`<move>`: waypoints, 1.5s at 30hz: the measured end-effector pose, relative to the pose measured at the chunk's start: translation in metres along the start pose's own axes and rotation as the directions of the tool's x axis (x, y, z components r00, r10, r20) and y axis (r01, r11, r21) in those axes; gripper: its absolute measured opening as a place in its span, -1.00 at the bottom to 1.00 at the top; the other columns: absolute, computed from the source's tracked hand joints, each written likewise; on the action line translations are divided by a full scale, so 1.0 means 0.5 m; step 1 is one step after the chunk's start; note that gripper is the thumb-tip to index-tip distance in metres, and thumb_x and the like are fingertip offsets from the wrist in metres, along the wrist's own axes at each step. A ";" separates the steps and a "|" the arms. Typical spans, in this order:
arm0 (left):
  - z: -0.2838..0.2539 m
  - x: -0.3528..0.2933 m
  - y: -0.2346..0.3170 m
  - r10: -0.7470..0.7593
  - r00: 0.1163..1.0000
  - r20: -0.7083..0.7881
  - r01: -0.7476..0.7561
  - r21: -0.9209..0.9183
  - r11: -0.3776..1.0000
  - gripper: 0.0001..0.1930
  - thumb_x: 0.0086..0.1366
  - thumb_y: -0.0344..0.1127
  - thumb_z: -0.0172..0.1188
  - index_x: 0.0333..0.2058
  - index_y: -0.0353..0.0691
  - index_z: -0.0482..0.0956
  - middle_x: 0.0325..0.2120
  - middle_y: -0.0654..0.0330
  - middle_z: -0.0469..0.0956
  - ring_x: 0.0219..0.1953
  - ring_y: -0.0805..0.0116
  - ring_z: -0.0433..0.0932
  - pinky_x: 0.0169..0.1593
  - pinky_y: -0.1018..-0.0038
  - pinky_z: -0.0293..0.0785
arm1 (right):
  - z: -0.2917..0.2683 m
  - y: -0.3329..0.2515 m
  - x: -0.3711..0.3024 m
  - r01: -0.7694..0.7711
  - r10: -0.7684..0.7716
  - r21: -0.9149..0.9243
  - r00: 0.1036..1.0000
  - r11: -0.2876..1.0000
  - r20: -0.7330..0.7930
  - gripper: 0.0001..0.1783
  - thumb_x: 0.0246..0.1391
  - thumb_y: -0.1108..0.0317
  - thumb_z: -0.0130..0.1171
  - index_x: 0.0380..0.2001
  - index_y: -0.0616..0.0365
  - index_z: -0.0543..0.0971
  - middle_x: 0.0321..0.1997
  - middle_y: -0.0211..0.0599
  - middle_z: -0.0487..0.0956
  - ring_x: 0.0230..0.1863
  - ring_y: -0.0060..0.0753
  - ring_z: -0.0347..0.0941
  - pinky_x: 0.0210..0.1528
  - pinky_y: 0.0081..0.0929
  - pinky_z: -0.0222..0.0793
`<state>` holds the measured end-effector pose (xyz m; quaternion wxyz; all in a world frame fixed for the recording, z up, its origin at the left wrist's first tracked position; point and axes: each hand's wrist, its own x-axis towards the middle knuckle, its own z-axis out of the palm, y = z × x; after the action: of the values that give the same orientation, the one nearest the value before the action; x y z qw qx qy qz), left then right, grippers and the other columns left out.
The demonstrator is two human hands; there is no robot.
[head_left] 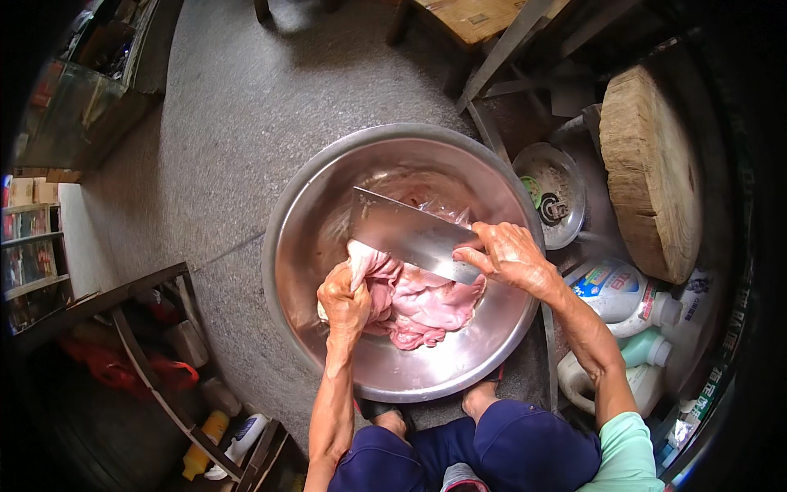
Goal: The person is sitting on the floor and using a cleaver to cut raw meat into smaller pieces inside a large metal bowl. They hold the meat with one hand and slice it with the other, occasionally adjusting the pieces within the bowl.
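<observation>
A wide metal basin (307, 316) stands on the floor in front of my knees. Inside it lies a heap of pink raw meat (438, 307), soft and folded. My left hand (344, 297) is closed around the left end of the meat and lifts a fold of it. In my right hand (510, 256) is a broad cleaver (410, 236), gripped at its right end, its blade slanting over the meat toward the upper left. The blade hides part of the meat; whether its edge touches the meat I cannot tell. Something clear like plastic (447, 211) shows behind the blade.
At the right, a thick round wooden chopping block (648, 176) leans on its side near a shallow metal bowl (566, 230). Several plastic jugs (611, 295) lie below it. A wooden stool (471, 18) stands at the far side, and a low shelf (135, 353) is at the left.
</observation>
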<state>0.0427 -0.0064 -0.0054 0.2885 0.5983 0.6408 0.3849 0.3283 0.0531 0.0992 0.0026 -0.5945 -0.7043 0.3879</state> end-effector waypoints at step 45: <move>-0.056 0.039 -0.031 -0.574 0.795 0.195 0.605 -0.302 0.737 -0.62 -0.03 -0.55 0.14 -0.14 -0.35 0.51 -0.27 0.11 0.62 -0.27 0.37 0.56 -0.18 0.45 0.55 | 0.046 0.002 -0.059 -0.074 0.082 0.514 0.997 0.854 0.007 -0.54 0.22 0.15 0.29 0.01 0.32 0.58 -0.25 -0.02 0.71 -0.23 -0.29 0.67 -0.17 -0.35 0.54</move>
<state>0.0086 0.0089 -0.0016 0.5250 0.3200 0.7048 0.3538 0.3271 0.0157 0.0960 0.1506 -0.6034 -0.5505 0.5569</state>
